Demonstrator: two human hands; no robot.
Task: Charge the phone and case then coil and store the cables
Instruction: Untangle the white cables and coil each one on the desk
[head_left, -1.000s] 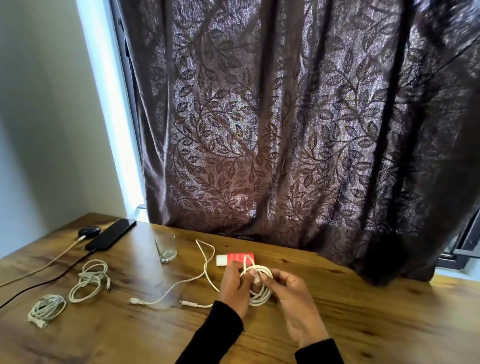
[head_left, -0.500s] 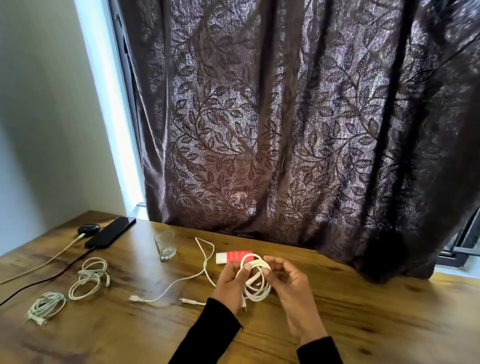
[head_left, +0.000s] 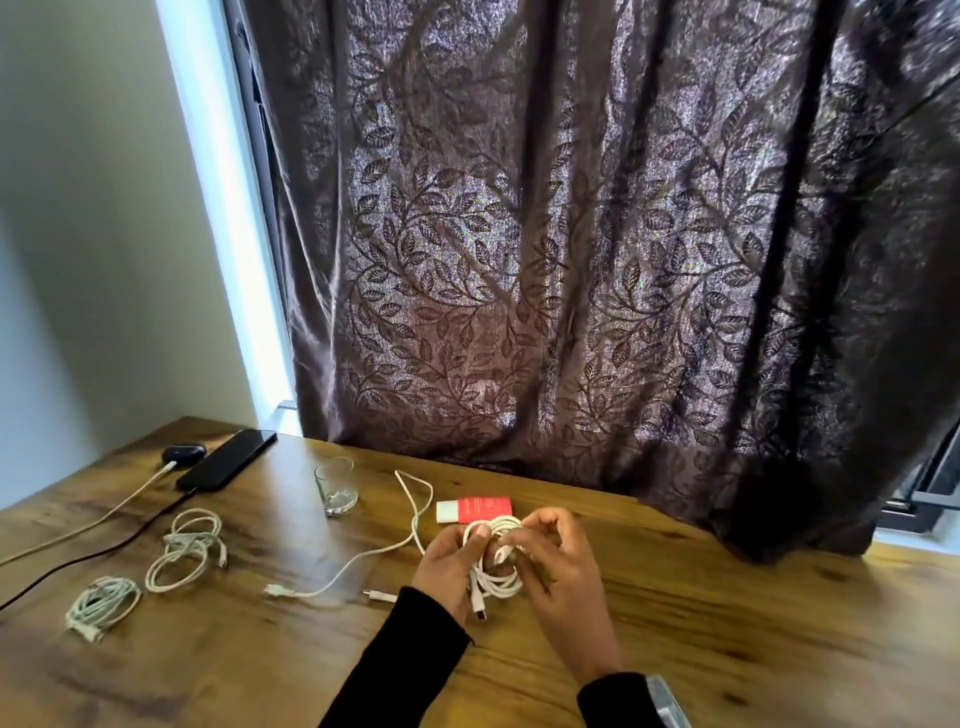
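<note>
Two hands are working one white coil (head_left: 496, 564) above the desk (head_left: 727, 623), just in front of a red-and-white box (head_left: 475, 509). The left hand (head_left: 447, 569) is gripping the coil on its left side, thumb laid over the upper loops, apparently to stop them springing apart. The right hand (head_left: 558, 561) is curling round the right side, its fingertips pinching a strand near the middle, probably to tuck the free end through. One plug (head_left: 480, 613) is hanging below the coil, between the wrists. The coil is thus lying between the two hands and held clear of the desk.

A loose cable (head_left: 374, 556) is lying uncoiled to the left, running from near a glass (head_left: 335, 486) down to two plugs close to the left sleeve; it is evidently awaiting its turn. Farther left, two finished coils are resting side by side: a larger one (head_left: 184, 551) and a smaller one (head_left: 101, 605), set apart from the working area. At the far left corner the phone (head_left: 226, 460) and a dark case (head_left: 182, 452) are lying next to each other, each with a lead running off the left edge, so charging appears to be under way. A storage place for the cables cannot be identified.
</note>
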